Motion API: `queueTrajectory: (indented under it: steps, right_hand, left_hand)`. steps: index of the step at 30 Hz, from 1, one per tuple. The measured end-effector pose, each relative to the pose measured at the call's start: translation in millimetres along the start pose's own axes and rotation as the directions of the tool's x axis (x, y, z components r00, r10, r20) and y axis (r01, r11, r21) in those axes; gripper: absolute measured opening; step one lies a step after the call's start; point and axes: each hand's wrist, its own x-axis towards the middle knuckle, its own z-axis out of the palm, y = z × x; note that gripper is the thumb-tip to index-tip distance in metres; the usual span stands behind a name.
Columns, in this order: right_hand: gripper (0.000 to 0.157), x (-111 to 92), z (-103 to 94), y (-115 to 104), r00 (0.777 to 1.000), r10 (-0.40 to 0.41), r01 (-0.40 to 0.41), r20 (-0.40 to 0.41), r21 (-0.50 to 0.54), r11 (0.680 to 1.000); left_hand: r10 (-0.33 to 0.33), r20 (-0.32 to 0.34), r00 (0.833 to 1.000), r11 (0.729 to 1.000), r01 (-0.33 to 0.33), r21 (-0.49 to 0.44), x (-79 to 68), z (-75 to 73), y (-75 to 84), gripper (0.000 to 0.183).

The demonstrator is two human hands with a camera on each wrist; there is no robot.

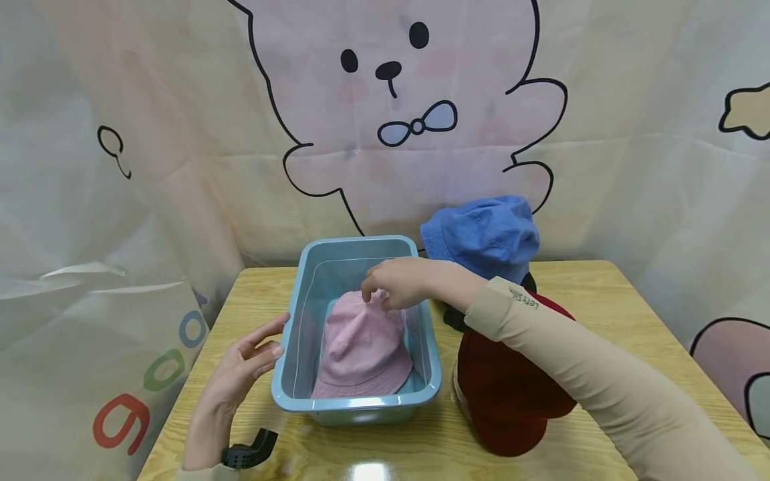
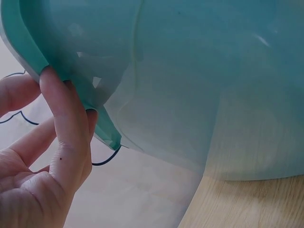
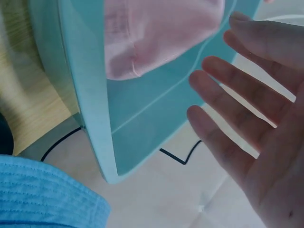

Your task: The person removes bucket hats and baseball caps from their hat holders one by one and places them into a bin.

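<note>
A pink bucket hat [image 1: 361, 347] sits crown-up inside a blue plastic bin [image 1: 355, 403]. Just over the hat's crown hovers my right hand [image 1: 400, 280]; the right wrist view shows its fingers [image 3: 228, 102] spread and slightly bent, nothing between them. My left hand [image 1: 240, 367] holds the bin at its left rim. Close up in the left wrist view, several of its fingers [image 2: 61, 104] hook under the rim's lip [image 2: 33, 42].
A blue bucket hat [image 1: 484, 234] stands behind the bin at the right. Dark red caps [image 1: 511, 394] lie on the wooden table [image 1: 601, 321] right of the bin, partly hidden by my right sleeve [image 1: 577, 361]. A printed curtain [image 1: 631, 187] hangs behind.
</note>
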Motion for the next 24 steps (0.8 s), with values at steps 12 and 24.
queueTrajectory:
  steps: [12, 24]
  right_hand:
    - [0.028, -30, -9.7, 1, 0.998, 0.047, -0.046, -0.031, 0.02, 0.999]
    - [0.033, -67, -15.6, -6, 0.993, 0.104, -0.099, -0.063, 0.081, 0.992]
  left_hand:
    - [-0.004, -0.008, 1.0, 1.0, 0.004, 0.009, 0.3, 0.1, -0.8, 0.051]
    - [-0.029, -0.027, 0.999, 0.999, 0.03, 0.027, 0.3, 1.2, 0.6, 0.052]
